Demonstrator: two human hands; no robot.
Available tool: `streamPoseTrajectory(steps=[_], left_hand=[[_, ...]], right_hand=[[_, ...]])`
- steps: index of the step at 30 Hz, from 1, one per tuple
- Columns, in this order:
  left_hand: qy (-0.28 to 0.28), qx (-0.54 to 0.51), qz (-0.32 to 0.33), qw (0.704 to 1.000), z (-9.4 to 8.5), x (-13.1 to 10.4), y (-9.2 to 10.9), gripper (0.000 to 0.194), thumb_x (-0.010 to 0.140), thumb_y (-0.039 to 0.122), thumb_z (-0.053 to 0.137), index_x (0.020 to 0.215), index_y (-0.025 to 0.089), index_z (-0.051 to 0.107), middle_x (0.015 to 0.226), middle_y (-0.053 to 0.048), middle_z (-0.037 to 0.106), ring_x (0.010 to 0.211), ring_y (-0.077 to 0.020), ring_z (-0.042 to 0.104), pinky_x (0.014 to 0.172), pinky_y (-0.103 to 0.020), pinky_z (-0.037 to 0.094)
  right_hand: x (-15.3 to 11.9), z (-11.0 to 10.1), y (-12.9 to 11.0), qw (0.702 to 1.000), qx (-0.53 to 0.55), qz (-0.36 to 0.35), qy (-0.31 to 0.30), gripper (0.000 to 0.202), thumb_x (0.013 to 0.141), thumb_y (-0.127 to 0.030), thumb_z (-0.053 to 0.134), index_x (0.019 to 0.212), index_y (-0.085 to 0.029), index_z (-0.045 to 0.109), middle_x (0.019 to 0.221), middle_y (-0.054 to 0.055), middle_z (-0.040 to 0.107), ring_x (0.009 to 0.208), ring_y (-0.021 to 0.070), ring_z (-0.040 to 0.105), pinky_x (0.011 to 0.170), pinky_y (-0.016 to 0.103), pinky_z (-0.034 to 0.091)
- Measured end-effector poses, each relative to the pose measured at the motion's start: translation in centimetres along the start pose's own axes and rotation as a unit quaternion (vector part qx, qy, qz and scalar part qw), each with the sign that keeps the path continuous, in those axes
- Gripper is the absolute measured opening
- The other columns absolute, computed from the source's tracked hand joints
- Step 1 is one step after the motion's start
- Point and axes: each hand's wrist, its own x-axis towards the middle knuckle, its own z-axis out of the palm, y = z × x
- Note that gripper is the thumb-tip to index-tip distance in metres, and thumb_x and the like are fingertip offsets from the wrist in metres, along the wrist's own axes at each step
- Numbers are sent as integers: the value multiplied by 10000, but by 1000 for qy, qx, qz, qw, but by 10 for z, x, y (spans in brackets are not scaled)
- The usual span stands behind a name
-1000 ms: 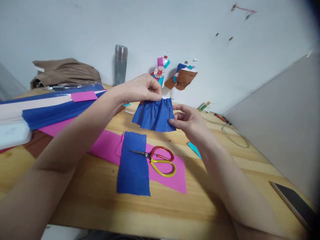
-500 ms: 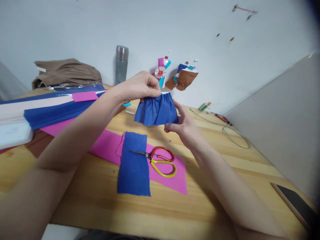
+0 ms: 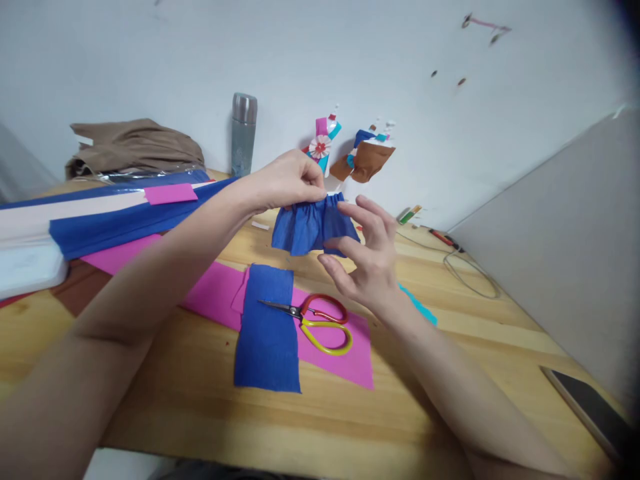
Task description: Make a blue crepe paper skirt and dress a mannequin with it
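Note:
My left hand (image 3: 300, 179) pinches the gathered top edge of a pleated piece of blue crepe paper (image 3: 305, 227), holding it up above the table. My right hand (image 3: 367, 250) is in front of the paper's right side with its fingers spread and curved; whether a fingertip touches the paper I cannot tell. Below, scissors (image 3: 325, 325) with one red and one yellow handle lie with their blades over a flat blue crepe strip (image 3: 267, 353). That strip lies across a long pink paper strip (image 3: 345, 357).
Against the wall stand a grey bottle (image 3: 243, 143) and two decorated paper figures (image 3: 320, 147). Folded blue paper (image 3: 120, 230) and brown cloth (image 3: 140, 150) lie at the left. On the right are a phone (image 3: 585, 407), a cable (image 3: 470, 283) and a turquoise scrap (image 3: 420, 307).
My right hand has let go of the blue paper's right edge and its fingers have spread in front of it. The left hand keeps its pinch. A turquoise scrap now shows beside my right wrist.

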Motion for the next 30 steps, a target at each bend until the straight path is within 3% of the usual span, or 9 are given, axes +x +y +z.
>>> streamPoseTrajectory(steps=[5,10,17,20,23,27,30], left_hand=[[30,3,-16,999,-4,-3,4,155,841,81,633,699,77,698,527,50,497,561,-44,519,592,-181,371],[75,-20,-48,996,-2,-3,6,132,829,43,638,708,83,669,524,57,462,512,-23,441,555,-175,333],[81,-26,-56,995,1,-3,4,153,836,71,631,685,97,632,547,44,457,508,-42,432,531,-204,314],[79,-27,-50,995,-1,-3,3,154,826,77,629,675,103,629,545,45,455,510,-48,435,532,-209,321],[82,-23,-48,995,-4,-3,3,137,825,72,626,689,87,639,537,59,451,503,-34,431,546,-197,333],[41,-7,-29,999,-8,-4,2,138,856,74,611,738,53,678,536,76,469,513,-5,459,608,-181,355],[-29,14,-1,999,-8,-4,2,112,846,82,635,762,50,703,529,71,510,566,-31,535,625,-177,363]], right_hand=[[-3,3,4,997,-35,-16,69,151,862,-218,676,798,-241,541,1236,52,596,1259,326,533,1003,532,474],[-3,2,3,987,-86,-15,135,207,832,-237,704,880,-262,505,1041,57,584,1029,277,593,872,468,498],[-8,12,4,990,-95,-40,101,307,820,-105,665,1055,-295,610,1265,64,599,1187,302,555,991,503,449],[-10,12,6,993,-88,-12,77,204,818,-117,652,955,-266,618,1337,72,576,1276,331,514,1036,547,417],[-10,8,7,996,-38,-6,75,132,812,-185,664,781,-232,544,1226,72,616,1253,340,530,1002,545,435],[-4,-1,6,991,24,38,123,171,867,-206,621,740,-241,511,999,53,630,1040,280,611,909,495,481],[5,-12,8,986,31,104,124,31,914,-281,622,939,-265,628,1096,85,655,1097,296,611,968,520,474]])
